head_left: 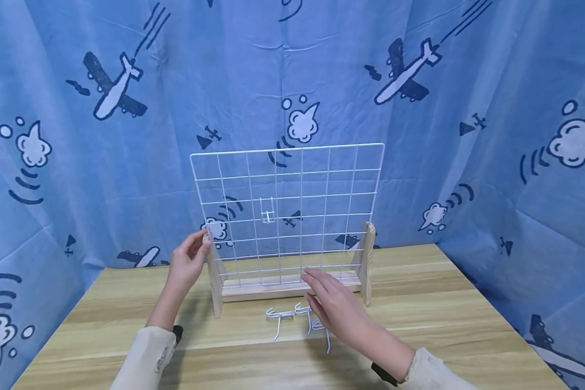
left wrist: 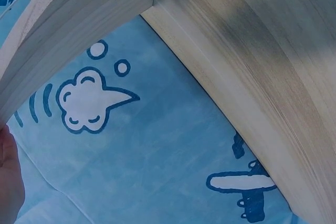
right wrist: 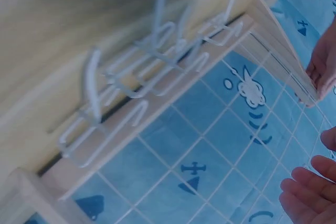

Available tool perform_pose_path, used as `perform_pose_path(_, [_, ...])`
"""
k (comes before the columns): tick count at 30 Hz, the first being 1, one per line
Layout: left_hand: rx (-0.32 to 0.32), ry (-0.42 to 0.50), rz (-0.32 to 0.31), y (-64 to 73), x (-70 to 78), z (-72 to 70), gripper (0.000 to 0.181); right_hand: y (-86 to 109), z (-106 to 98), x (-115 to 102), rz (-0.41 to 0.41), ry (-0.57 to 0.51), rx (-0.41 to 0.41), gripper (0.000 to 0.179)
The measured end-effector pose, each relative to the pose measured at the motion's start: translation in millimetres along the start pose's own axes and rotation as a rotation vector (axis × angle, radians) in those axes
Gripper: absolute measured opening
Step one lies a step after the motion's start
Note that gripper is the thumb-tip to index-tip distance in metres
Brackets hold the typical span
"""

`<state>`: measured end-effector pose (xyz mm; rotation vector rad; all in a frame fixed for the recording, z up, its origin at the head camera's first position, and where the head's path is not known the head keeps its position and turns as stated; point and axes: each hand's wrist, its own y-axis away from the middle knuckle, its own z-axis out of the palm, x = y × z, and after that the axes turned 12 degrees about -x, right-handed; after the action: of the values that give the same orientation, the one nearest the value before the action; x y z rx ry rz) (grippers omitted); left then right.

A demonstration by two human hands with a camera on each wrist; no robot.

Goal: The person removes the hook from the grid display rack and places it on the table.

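A white wire grid panel (head_left: 288, 206) stands upright in a wooden stand (head_left: 292, 290) on the table. My left hand (head_left: 186, 262) pinches the top of the stand's left side post (head_left: 215, 281); that post (left wrist: 79, 40) fills the upper left of the left wrist view. One white wire hook (head_left: 268, 216) hangs on the grid, left of its middle. Several loose wire hooks (head_left: 279, 315) lie in front of the stand, looking like a tangled group of hooks (right wrist: 152, 61) in the right wrist view. Above them hovers my right hand (head_left: 338, 309), fingers extended and holding nothing, partly covering the rightmost hook (head_left: 322, 327).
The stand sits near the back of the wood-grain table (head_left: 419, 325). A blue curtain (head_left: 292, 70) with planes and clouds hangs behind and on both sides. The right side post (head_left: 367, 265) rises beyond my right hand.
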<state>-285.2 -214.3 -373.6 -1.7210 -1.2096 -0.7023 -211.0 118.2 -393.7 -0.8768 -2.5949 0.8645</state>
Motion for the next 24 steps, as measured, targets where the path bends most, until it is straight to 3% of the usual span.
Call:
perform_pose_path(5, [0.002, 0.001, 0.012, -2.1, 0.2, 1.1, 0.039, -12.4, 0, 2, 0.023, -0.032, 0.027, 0.032])
perform_pose_path(13, [0.01, -0.018, 0.024, -2.5, -1.0, 1.0, 0.039, -35.4, -5, 3, 0.057, -0.088, 0.091, 0.044])
perform_pose_path(24, [0.015, -0.012, 0.03, -0.8, -3.6, 1.6, 0.039, -59.8, -6, -2, 0.102, -0.153, 0.128, 0.045])
